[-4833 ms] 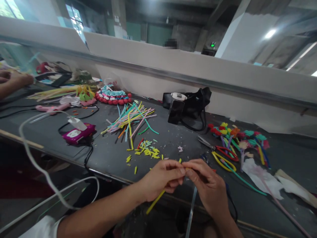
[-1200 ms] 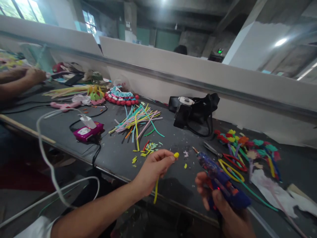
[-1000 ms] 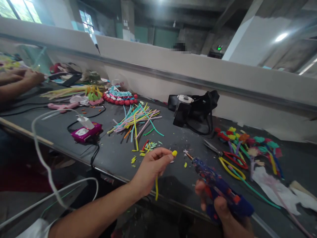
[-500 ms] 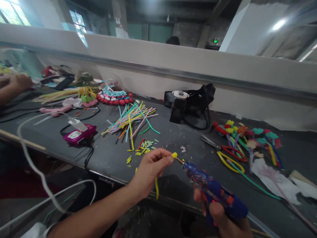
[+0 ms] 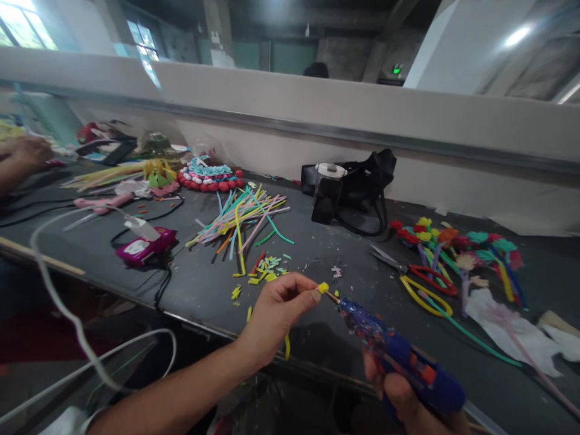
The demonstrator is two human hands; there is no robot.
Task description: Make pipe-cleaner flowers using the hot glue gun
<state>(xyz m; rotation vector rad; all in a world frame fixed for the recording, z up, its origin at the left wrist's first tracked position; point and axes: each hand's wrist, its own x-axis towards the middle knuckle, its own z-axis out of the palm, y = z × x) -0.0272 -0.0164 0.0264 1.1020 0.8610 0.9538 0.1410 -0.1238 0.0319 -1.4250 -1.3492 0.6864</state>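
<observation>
At the frame's centre the stem tip (image 5: 323,288) is bright yellow; the glue gun (image 5: 399,351), lower right, is deep blue and orange-red with a coppery nozzle (image 5: 333,298). Left of centre, loose strips (image 5: 244,216) mix turquoise, pink, yellow and orange. The scissors (image 5: 402,268) at right are red- and yellow-handled, and the socket block (image 5: 151,247) at left is magenta.

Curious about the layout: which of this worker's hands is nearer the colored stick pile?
Left. The left hand is in front and right of the pile; the right hand, holding the glue gun, is farther right.
</observation>
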